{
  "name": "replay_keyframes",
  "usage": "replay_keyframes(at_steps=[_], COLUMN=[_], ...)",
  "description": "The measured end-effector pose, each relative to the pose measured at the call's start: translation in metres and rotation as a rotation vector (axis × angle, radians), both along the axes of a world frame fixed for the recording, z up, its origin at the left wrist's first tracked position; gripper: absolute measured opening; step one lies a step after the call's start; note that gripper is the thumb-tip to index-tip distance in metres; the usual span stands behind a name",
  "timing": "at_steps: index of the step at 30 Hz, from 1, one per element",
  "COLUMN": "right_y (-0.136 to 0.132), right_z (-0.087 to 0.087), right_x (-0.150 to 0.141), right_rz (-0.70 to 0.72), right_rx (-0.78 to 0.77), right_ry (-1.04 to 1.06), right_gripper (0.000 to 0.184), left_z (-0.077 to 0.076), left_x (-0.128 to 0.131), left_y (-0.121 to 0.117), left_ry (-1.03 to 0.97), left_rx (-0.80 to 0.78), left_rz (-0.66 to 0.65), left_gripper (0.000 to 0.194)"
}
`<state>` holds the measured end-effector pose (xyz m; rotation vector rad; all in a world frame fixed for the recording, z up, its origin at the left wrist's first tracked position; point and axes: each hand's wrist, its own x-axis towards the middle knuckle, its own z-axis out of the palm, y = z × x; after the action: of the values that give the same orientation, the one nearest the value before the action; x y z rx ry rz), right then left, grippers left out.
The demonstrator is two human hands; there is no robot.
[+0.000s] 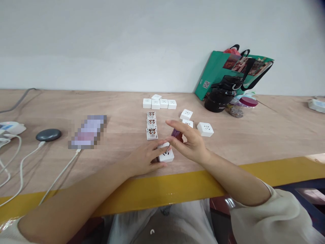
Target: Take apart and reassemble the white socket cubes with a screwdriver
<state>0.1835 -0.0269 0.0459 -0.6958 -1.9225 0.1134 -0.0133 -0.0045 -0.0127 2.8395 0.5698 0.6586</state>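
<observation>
A white square socket (166,156) with dark slots lies on the wooden table near its front edge. My left hand (146,157) steadies it, fingers around its left side and top. In my right hand (189,142) is a screwdriver (177,134) with a purplish handle, its thin shaft slanting down to the socket's face. The tip's exact seat is partly hidden by my fingers. Just behind stand three open socket inners (151,133) with metal contacts, in a column. Several white sockets (164,103) sit in a group farther back, and three more (205,129) lie to the right.
To the left lie a blurred phone (87,132), a dark oval device (48,135) and white cables (61,176). At the back right are a black bottle (218,98), a green bag (213,69) and a red-lidded jar (248,101). Yellow tape (162,188) runs along the table's front edge.
</observation>
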Motion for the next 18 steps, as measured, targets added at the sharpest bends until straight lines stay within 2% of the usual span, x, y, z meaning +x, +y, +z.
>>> replay_keyframes(at_steps=[7, 10, 15, 18], right_y=[0.0, 0.0, 0.008, 0.025], right_z=[-0.005, -0.007, -0.001, 0.002], right_x=[0.003, 0.002, 0.009, 0.027], right_rz=[0.076, 0.032, -0.043, -0.2], right_rx=[-0.169, -0.219, -0.356, -0.406], right_ry=[0.053, 0.114, 0.383, 0.448], right_gripper=[0.042, 0.036, 0.03, 0.02], left_z=[0.002, 0.005, 0.016, 0.024], left_x=[0.001, 0.001, 0.001, 0.003], left_y=[0.0, -0.002, -0.008, -0.011], left_ry=[-0.019, 0.003, 0.052, 0.099], left_rx=[-0.008, -0.022, -0.061, -0.067], left_rz=[0.002, 0.005, -0.008, -0.012], left_gripper=[0.051, 0.047, 0.042, 0.039])
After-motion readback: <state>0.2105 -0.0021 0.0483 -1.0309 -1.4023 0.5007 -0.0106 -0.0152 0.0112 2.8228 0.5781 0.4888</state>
